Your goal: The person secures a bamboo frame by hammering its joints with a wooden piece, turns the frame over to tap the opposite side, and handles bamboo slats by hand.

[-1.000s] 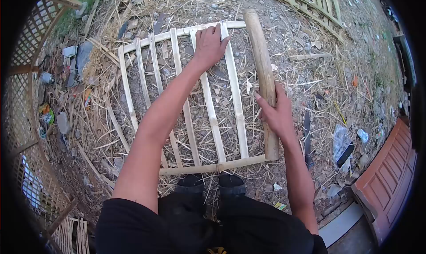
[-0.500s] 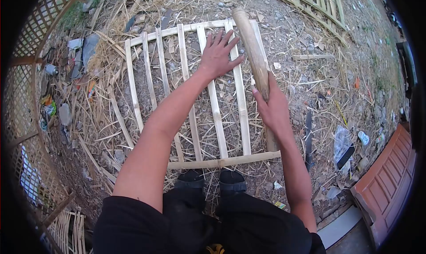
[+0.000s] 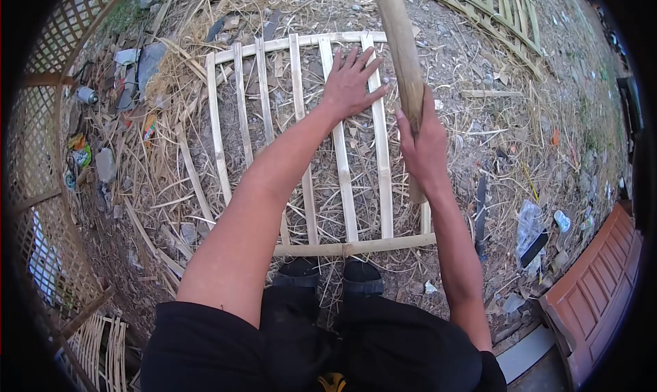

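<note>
Pole [image 3: 400, 43] has cleared the near rail [image 3: 366, 247], looks lifted; right hand [image 3: 426, 152] clamped round it. Left hand [image 3: 349, 91] flat, fingers spread over slats [image 3: 342, 180], gripping nothing. Frame [image 3: 284, 43] lies on ground [image 3: 465, 63]; right slat's [image 3: 426, 219] near end now shows, so pole likely isn't bearing there.

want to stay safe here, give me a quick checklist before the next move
1. Right hand secure on wooden pole: ok, fingers wrapped around its lower part.
2. Left hand clear of the wooden pole: cannot tell; close in view, depth unclear.
3. Wooden pole off the bamboo slat frame: cannot tell; they overlap in view.
4. Frame's right end fully visible: not ok, partly covered.
5. Feet outside the near rail: ok.
</note>
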The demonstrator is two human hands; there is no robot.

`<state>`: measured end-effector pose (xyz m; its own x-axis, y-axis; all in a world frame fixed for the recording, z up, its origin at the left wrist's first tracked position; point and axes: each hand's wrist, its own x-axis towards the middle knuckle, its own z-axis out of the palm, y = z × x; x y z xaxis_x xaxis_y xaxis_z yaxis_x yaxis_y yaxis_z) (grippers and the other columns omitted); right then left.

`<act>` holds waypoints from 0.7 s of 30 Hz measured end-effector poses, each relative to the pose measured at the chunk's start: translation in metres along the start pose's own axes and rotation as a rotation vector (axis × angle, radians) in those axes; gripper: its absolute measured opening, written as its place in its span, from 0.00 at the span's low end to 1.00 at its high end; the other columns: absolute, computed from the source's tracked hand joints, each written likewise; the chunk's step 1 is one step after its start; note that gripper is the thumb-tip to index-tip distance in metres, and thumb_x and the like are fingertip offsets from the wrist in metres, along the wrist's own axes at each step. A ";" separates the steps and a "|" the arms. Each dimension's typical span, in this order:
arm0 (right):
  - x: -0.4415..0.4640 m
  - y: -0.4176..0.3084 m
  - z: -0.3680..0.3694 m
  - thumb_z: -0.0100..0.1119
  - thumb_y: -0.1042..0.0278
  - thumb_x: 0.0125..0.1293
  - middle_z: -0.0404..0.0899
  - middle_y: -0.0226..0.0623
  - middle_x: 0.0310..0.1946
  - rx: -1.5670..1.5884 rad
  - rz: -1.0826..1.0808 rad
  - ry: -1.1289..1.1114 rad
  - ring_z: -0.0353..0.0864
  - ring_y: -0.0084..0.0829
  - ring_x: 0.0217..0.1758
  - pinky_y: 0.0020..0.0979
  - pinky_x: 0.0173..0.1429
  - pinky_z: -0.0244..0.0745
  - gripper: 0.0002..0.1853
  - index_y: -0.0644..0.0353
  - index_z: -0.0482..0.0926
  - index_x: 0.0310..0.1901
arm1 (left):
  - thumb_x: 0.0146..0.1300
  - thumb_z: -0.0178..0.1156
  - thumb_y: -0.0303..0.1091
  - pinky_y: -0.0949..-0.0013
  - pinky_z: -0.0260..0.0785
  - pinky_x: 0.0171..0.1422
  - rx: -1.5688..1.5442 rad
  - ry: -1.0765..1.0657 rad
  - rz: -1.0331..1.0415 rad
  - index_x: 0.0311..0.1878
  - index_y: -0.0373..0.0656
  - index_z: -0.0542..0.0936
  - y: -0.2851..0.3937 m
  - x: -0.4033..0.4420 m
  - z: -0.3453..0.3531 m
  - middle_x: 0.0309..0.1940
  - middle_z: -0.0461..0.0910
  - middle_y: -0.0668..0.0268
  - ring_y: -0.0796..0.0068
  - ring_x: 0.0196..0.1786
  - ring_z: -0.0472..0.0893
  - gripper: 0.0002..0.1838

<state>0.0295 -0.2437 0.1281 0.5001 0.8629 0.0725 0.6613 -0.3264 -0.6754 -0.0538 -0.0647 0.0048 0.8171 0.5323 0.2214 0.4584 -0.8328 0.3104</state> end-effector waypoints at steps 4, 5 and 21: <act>0.001 0.014 0.010 0.59 0.62 0.74 0.82 0.68 0.46 -0.108 0.142 -0.095 0.85 0.64 0.47 0.55 0.50 0.80 0.37 0.70 0.54 0.76 | 0.72 0.49 0.67 0.39 0.34 0.86 0.000 0.029 0.007 0.79 0.53 0.65 0.000 -0.002 0.003 0.81 0.58 0.59 0.49 0.83 0.55 0.40; 0.002 0.020 0.012 0.59 0.61 0.74 0.82 0.68 0.46 -0.166 0.259 -0.201 0.85 0.64 0.47 0.55 0.50 0.80 0.37 0.70 0.54 0.76 | 0.72 0.49 0.67 0.39 0.34 0.86 0.004 0.034 0.001 0.79 0.53 0.65 0.001 -0.003 0.004 0.81 0.58 0.59 0.49 0.83 0.55 0.40; 0.011 -0.004 -0.005 0.61 0.63 0.72 0.82 0.67 0.48 -0.051 -0.045 0.027 0.86 0.60 0.47 0.50 0.48 0.80 0.42 0.59 0.50 0.81 | 0.72 0.46 0.69 0.40 0.33 0.87 0.014 0.021 -0.006 0.79 0.53 0.64 0.000 0.002 0.001 0.81 0.58 0.61 0.52 0.84 0.53 0.41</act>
<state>0.0352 -0.2349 0.1356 0.4834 0.8668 0.1223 0.7107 -0.3071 -0.6329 -0.0517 -0.0634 0.0049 0.8071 0.5400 0.2389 0.4682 -0.8317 0.2984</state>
